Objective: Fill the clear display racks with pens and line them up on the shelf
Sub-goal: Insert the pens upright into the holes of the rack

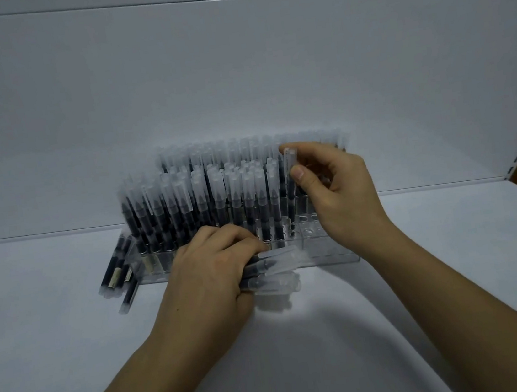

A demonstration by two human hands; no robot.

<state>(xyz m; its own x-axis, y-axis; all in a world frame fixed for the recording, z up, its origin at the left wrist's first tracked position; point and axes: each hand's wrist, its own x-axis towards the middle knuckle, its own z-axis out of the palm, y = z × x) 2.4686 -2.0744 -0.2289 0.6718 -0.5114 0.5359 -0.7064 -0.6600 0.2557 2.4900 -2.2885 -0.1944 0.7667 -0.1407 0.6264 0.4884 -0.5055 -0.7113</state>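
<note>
A few loose pens (119, 275) are lying flat on the shelf (74, 351), just left of the clear rack (323, 249), which is sitting mid-shelf near the back edge. Left hand (207, 268) is gripping a bundle of pens (276, 267) at the rack's front. Right hand (339, 191) is pinching one pen (289, 162) upright over the rack's right end.

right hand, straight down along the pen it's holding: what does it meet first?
Likely the front clear rack: the pen pinched by the right hand points down at its right end, beside empty holes. Depth hides whether it lines up with one.
</note>
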